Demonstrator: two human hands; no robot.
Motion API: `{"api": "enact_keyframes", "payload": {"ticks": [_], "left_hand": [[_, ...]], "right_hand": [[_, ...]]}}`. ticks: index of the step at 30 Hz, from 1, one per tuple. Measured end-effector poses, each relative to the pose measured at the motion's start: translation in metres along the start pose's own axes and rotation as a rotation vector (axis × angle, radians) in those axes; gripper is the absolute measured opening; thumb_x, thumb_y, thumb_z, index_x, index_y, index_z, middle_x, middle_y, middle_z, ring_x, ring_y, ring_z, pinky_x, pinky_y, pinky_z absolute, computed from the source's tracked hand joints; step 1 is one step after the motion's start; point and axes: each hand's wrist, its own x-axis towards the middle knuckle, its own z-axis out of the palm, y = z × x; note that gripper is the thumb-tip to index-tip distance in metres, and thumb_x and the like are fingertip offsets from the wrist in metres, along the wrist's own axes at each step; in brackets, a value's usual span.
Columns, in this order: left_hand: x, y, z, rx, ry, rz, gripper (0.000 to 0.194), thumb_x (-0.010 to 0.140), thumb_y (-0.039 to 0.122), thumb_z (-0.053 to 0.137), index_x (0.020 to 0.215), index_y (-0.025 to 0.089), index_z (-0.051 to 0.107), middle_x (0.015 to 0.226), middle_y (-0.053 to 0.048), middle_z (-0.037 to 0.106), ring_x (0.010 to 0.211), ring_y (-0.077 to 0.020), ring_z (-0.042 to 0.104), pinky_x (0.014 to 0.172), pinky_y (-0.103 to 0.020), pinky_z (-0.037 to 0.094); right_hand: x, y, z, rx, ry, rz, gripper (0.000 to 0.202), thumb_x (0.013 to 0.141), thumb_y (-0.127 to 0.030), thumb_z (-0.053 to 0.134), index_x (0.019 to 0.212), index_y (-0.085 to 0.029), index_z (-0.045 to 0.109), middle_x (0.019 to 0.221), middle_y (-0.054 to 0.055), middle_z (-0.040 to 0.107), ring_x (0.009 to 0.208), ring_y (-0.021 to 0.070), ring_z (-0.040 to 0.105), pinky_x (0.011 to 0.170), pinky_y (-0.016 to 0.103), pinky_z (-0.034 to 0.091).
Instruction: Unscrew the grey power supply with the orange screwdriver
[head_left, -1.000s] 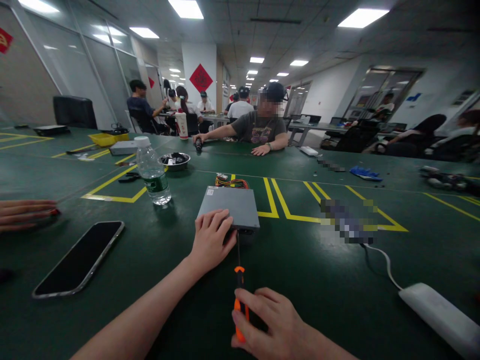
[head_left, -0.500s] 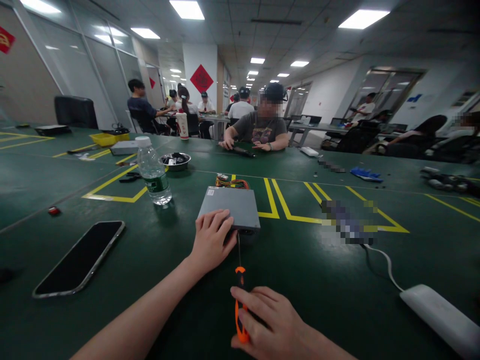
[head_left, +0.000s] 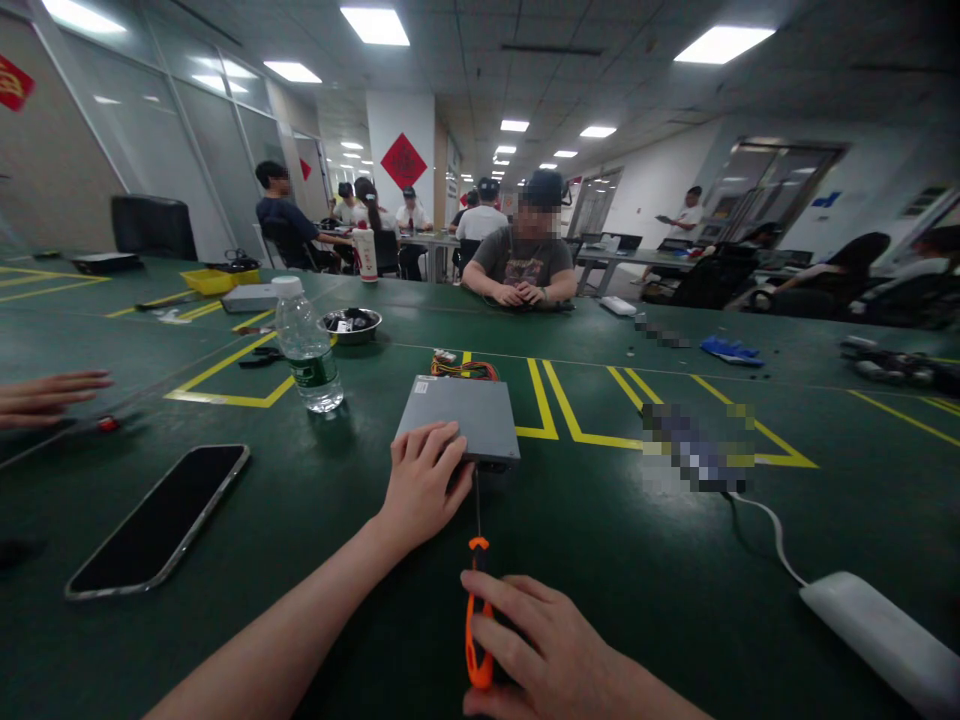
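Note:
A grey metal box (head_left: 465,405) with a bundle of coloured wires (head_left: 469,369) at its far edge lies flat on the green table (head_left: 390,640). My left hand (head_left: 426,480) rests on its near left corner, fingers on top and thumb at the near side, gripping it. My right hand (head_left: 525,640) holds an orange and black screwdriver (head_left: 478,630) by the handle. The screwdriver's thin shaft points away from me and reaches the near side of the box beside my left thumb; its tip is too small to make out.
A phone (head_left: 161,520) and a water bottle (head_left: 309,350) stand or lie left; a metal bowl (head_left: 351,325) is behind. A white power strip (head_left: 877,635) is right. Another person's hand (head_left: 52,398) reaches in left; a person (head_left: 521,260) sits opposite.
Another person's hand has come in at the left edge. The person opposite has brought their hands together. The screwdriver handle has turned slightly in my right hand; my left hand stays put.

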Motion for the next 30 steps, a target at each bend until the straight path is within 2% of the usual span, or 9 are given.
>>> {"api": "enact_keyframes", "payload": {"ticks": [3, 8, 10, 13, 15, 20, 22, 26, 30], "left_hand": [[0.0, 0.0, 0.0, 0.0, -0.002, 0.001, 0.022, 0.083, 0.029, 0.05, 0.103, 0.022, 0.054, 0.115, -0.006, 0.058, 0.109, -0.0238, 0.047, 0.088, -0.041, 0.032], [0.0, 0.0, 0.001, -0.004, 0.006, 0.0, 0.022, 0.083, 0.029, 0.051, 0.103, 0.021, 0.055, 0.115, -0.006, 0.058, 0.109, -0.0239, 0.047, 0.088, -0.041, 0.032], [0.0, 0.0, 0.001, -0.005, 0.003, -0.002, 0.022, 0.082, 0.029, 0.051, 0.103, 0.022, 0.055, 0.115, -0.006, 0.058, 0.109, -0.0241, 0.047, 0.088, -0.041, 0.032], [0.0, 0.0, 0.0, -0.007, -0.002, -0.004, 0.022, 0.083, 0.029, 0.051, 0.103, 0.022, 0.055, 0.116, -0.007, 0.058, 0.109, -0.0245, 0.047, 0.088, -0.042, 0.031], [0.0, 0.0, 0.0, -0.008, -0.005, -0.005, 0.022, 0.083, 0.029, 0.05, 0.104, 0.021, 0.055, 0.116, -0.007, 0.058, 0.11, -0.0245, 0.046, 0.089, -0.042, 0.031], [0.0, -0.001, 0.0, -0.013, -0.002, -0.002, 0.022, 0.083, 0.029, 0.051, 0.103, 0.022, 0.055, 0.116, -0.007, 0.058, 0.11, -0.0244, 0.046, 0.088, -0.042, 0.032], [0.0, 0.0, 0.0, -0.013, 0.001, -0.001, 0.022, 0.083, 0.029, 0.051, 0.103, 0.022, 0.054, 0.115, -0.007, 0.058, 0.11, -0.0244, 0.046, 0.089, -0.042, 0.032], [0.0, 0.0, -0.001, -0.008, -0.011, -0.005, 0.022, 0.083, 0.029, 0.05, 0.103, 0.021, 0.054, 0.116, -0.006, 0.058, 0.11, -0.0239, 0.046, 0.089, -0.041, 0.031], [0.0, 0.0, -0.001, -0.004, -0.012, -0.002, 0.021, 0.084, 0.029, 0.05, 0.103, 0.021, 0.054, 0.116, -0.006, 0.058, 0.109, -0.0239, 0.046, 0.089, -0.041, 0.031]], "right_hand": [[0.002, 0.0, 0.001, -0.02, -0.014, -0.021, 0.031, 0.089, -0.04, 0.048, 0.109, -0.016, 0.055, 0.108, 0.013, 0.063, 0.089, 0.0169, 0.062, 0.078, 0.028, 0.05], [-0.001, 0.004, 0.003, -0.009, 0.087, -0.049, 0.03, 0.089, -0.04, 0.049, 0.095, -0.012, 0.058, 0.102, 0.015, 0.065, 0.087, 0.0164, 0.063, 0.079, 0.028, 0.05], [-0.001, 0.003, 0.001, -0.005, 0.029, -0.024, 0.033, 0.086, -0.042, 0.053, 0.095, -0.011, 0.057, 0.106, 0.015, 0.063, 0.089, 0.0171, 0.063, 0.081, 0.028, 0.05], [0.003, 0.0, -0.002, -0.017, -0.083, 0.002, 0.037, 0.082, -0.042, 0.059, 0.107, -0.015, 0.055, 0.113, 0.014, 0.06, 0.095, 0.0179, 0.061, 0.081, 0.028, 0.05], [0.004, -0.001, -0.003, -0.031, -0.063, -0.009, 0.035, 0.084, -0.04, 0.057, 0.11, -0.017, 0.054, 0.111, 0.014, 0.061, 0.098, 0.018, 0.06, 0.081, 0.028, 0.05], [-0.001, 0.001, -0.002, -0.044, 0.069, -0.034, 0.03, 0.086, -0.04, 0.053, 0.097, -0.012, 0.058, 0.102, 0.016, 0.064, 0.095, 0.018, 0.061, 0.082, 0.028, 0.05], [-0.001, 0.002, -0.003, -0.026, 0.045, -0.016, 0.034, 0.085, -0.044, 0.053, 0.096, -0.012, 0.057, 0.104, 0.016, 0.064, 0.095, 0.0182, 0.062, 0.081, 0.027, 0.05], [0.004, 0.002, -0.007, -0.009, -0.089, -0.005, 0.037, 0.085, -0.043, 0.053, 0.108, -0.015, 0.054, 0.113, 0.015, 0.06, 0.101, 0.0192, 0.059, 0.079, 0.028, 0.051], [0.002, 0.001, -0.004, -0.034, -0.01, -0.038, 0.033, 0.086, -0.041, 0.053, 0.104, -0.013, 0.057, 0.107, 0.016, 0.063, 0.096, 0.0184, 0.061, 0.081, 0.029, 0.051]]}}
